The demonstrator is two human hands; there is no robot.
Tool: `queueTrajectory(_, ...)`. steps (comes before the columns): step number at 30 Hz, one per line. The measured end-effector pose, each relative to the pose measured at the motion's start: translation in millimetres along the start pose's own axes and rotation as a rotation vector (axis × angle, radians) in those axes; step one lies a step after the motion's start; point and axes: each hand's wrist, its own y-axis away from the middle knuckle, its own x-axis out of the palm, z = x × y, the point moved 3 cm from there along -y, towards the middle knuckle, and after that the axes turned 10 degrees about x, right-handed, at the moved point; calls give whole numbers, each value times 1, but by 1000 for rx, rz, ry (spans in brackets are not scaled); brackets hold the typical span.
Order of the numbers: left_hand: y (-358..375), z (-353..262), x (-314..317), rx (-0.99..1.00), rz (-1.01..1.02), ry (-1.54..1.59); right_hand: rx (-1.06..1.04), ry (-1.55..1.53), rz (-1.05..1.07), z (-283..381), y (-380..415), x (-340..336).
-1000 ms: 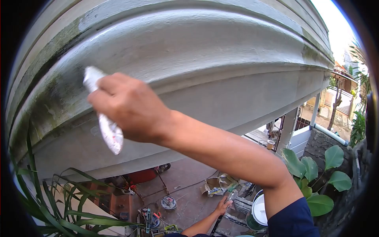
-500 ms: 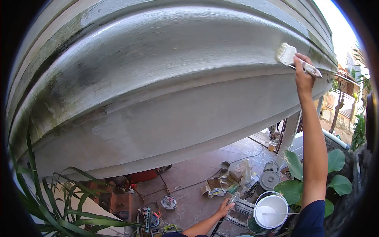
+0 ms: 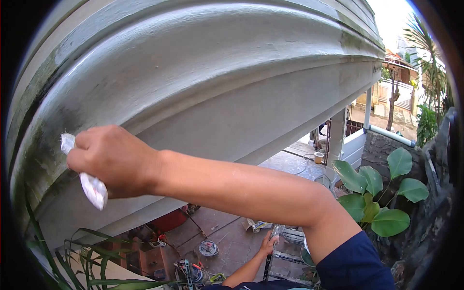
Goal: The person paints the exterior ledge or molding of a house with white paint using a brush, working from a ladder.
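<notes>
"Paintbrush (image 3: 94, 192) with a white, paint-smeared handle: where is it?"

"Near nine o'clock, in the person's right hand (image 3: 116, 159). That hand is curled into a tight fist around it, the handle's end poking out below and a pale, frayed tip showing above. The tip is in front of a curved, grey-white moulded ledge (image 3: 217, 43); I cannot tell whether they touch. Dark, greenish stains mark the ledge around there."

"And the other hand?"

"The left hand (image 3: 269, 242), between five and six o'clock, has its fingers bent around the rail of a metal, paint-spattered ladder (image 3: 292, 236). The bare right forearm spans from a navy-blue sleeve (image 3: 355, 263), between four and five o'clock, across to nine."

"What else is around?"

"A broad-leaved, glossy green plant (image 3: 390, 222) between three and four o'clock; long, strap-like green leaves (image 3: 121, 282) between seven and eight; and, just past six, a round, grey, paint-marked container (image 3: 208, 248) on a reddish-brown tiled floor (image 3: 232, 229)."
</notes>
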Motion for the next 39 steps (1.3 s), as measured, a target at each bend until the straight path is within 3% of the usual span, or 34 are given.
queueTrajectory(3,0,-2,-3,-35,5,-64,89,-177,-72,-50,-1,-49)
queueTrajectory(4,0,0,-3,-24,16,-82,262,-308,-114,-68,12,-85)
queueTrajectory(6,0,-2,-1,20,10,-46,571,-103,-143,-95,46,-172)
queueTrajectory(10,2,-7,-1,30,18,-97,709,213,-425,-114,109,-345)
queueTrajectory(13,-1,-2,0,86,3,-98,747,787,-472,-119,126,-431)
queueTrajectory(16,-2,3,-2,70,6,-109,593,1252,-484,-117,126,-422)
queueTrajectory(19,-2,10,-3,53,0,-73,257,1097,-304,-105,103,-313)
queueTrajectory(22,-1,2,-1,57,4,-74,229,951,-181,-57,80,-180)
queueTrajectory(24,3,-6,1,39,3,-91,117,674,-159,-30,73,-111)
queueTrajectory(28,-3,1,-3,95,37,-89,-9,138,-11,7,69,-20)
queueTrajectory(31,0,-5,-3,47,15,-99,-61,123,-46,-21,72,-35)
queueTrajectory(33,3,-10,-1,26,17,-122,16,157,-188,-58,80,-102)
queueTrajectory(34,0,-4,-3,48,15,-124,208,48,-174,-77,96,-140)
queueTrajectory(39,0,-10,0,78,10,-88,570,558,-575,-115,171,-332)
